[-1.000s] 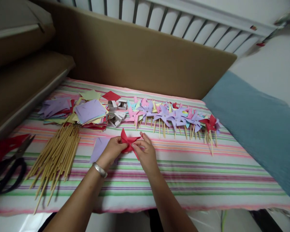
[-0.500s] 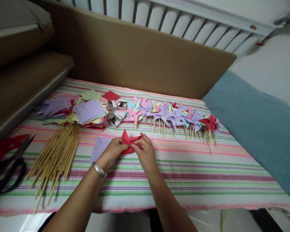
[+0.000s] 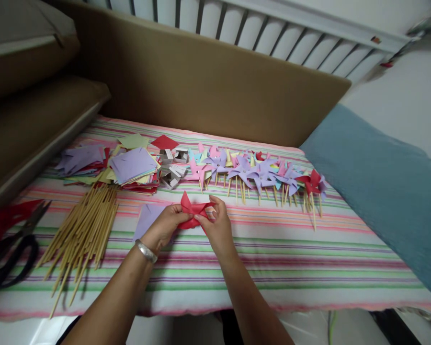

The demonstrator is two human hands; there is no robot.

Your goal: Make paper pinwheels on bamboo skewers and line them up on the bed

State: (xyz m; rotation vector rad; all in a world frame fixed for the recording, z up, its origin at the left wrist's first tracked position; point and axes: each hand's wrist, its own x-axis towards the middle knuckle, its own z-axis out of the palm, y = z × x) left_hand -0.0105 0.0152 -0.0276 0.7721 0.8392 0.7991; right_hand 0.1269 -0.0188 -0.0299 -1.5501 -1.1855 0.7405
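Observation:
A red paper pinwheel (image 3: 193,209) is held between both hands above the striped cloth, its blades partly folded in toward the middle. My left hand (image 3: 167,223), with a silver bangle at the wrist, pinches its left side between thumb and fingers. From the right, my right hand (image 3: 217,225) has its thumb pressed near the pinwheel's centre and its fingers at the right blade. A lilac paper square (image 3: 148,219) lies partly hidden behind my left hand. No stick shows on the red pinwheel.
Wooden sticks (image 3: 82,230) and black-handled scissors (image 3: 21,244) lie at left. Behind are stacked paper squares (image 3: 134,165) and small open boxes (image 3: 173,175). Finished pinwheels on sticks (image 3: 262,172) line the back right. A brown board (image 3: 208,81) stands behind, a blue-grey cushion (image 3: 377,177) at right.
The fingers of my right hand have shifted slightly on the right blade, which now looks more curled. My left hand stays almost in place.

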